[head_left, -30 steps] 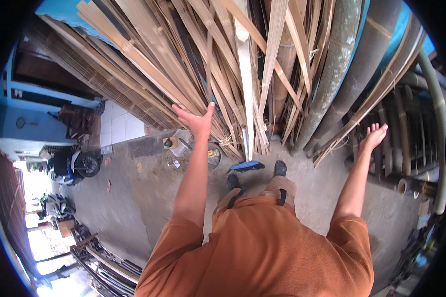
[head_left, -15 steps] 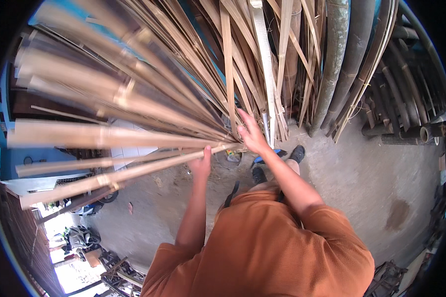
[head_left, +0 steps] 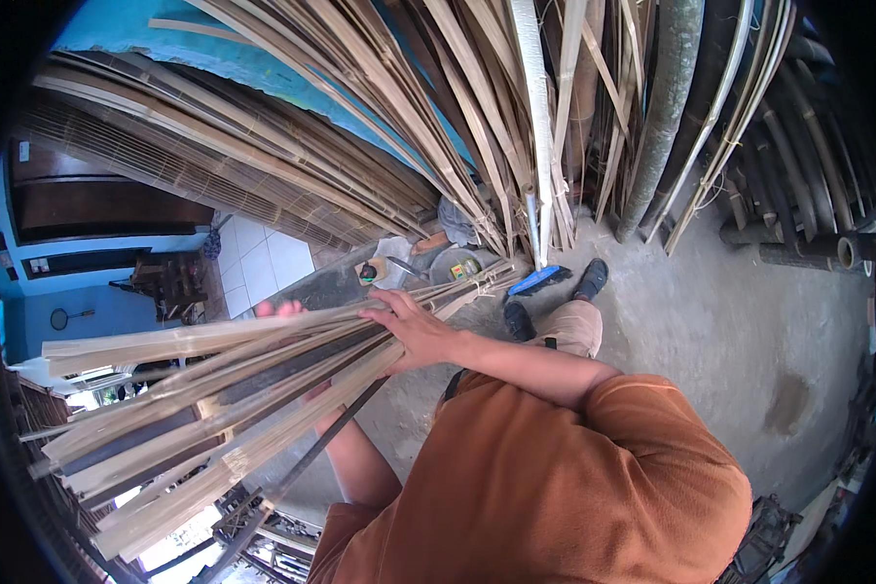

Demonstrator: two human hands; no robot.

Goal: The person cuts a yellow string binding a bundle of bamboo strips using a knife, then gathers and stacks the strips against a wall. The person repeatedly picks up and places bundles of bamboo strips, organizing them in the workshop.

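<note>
A fanned bundle of split bamboo strips lies across in front of me, its wide ends to the left and its narrow ends gathered near my feet. My right hand grips the bundle from above, the fingers laid across the strips. Underneath passes my left forearm, and the fingertips of my left hand show past the far edge of the bundle, curled round it. The strips hide that palm. Thin ties or fibres show around the gathered ends.
More bamboo strips and thick poles lean against the blue wall. A rolled slatted bamboo blind leans at the left. A blue broom head lies near my shoes. Small items and a bucket stand by the wall; cut bamboo lies right.
The bundle has come away from the leaning strips and swung down toward me, its strips closer together. My right hand has slid leftward onto it; my left hand has moved left and beneath it.
</note>
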